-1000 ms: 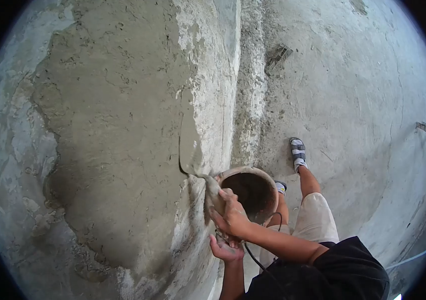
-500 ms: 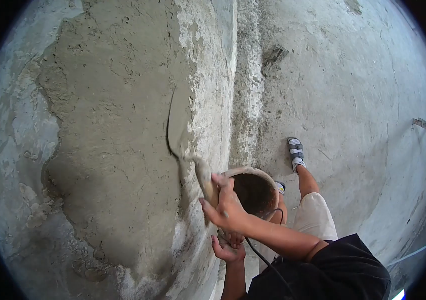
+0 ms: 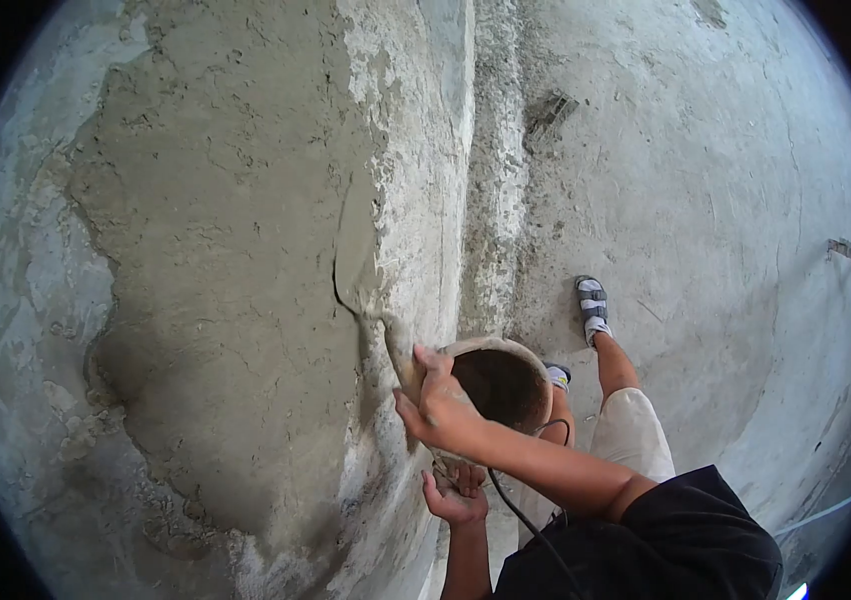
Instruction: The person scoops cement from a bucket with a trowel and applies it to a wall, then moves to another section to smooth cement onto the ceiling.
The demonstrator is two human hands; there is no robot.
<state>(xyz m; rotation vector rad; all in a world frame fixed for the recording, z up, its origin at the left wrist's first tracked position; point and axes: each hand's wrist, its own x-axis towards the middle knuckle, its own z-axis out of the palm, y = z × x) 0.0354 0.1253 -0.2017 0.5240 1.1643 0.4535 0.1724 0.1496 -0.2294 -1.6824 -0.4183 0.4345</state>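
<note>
In the head view, my right hand (image 3: 438, 402) is closed around the handle of a trowel (image 3: 354, 250). Its long blade lies against wet grey mortar (image 3: 216, 250) on the wall, close to the mortar's right edge. Fingers cover most of the handle. Below the right forearm is my left hand (image 3: 460, 496), palm up, thumb stretched out and fingers loosely bent; nothing shows clearly in it. A round bucket (image 3: 534, 352) with a dark inside stands just right of the right hand, partly hidden by that arm.
Bare whitish wall (image 3: 408, 200) borders the mortar on its right. Along the wall's foot, the concrete floor (image 3: 686, 200) carries crumbs and a dark lump (image 3: 549, 112). My sandalled foot (image 3: 593, 302) stands beyond the bucket. A black cable (image 3: 536, 535) hangs by my shirt.
My right hand and the trowel handle have shifted slightly left, nearer the wall. The blade stays at nearly the same spot on the mortar. My left hand has hardly moved.
</note>
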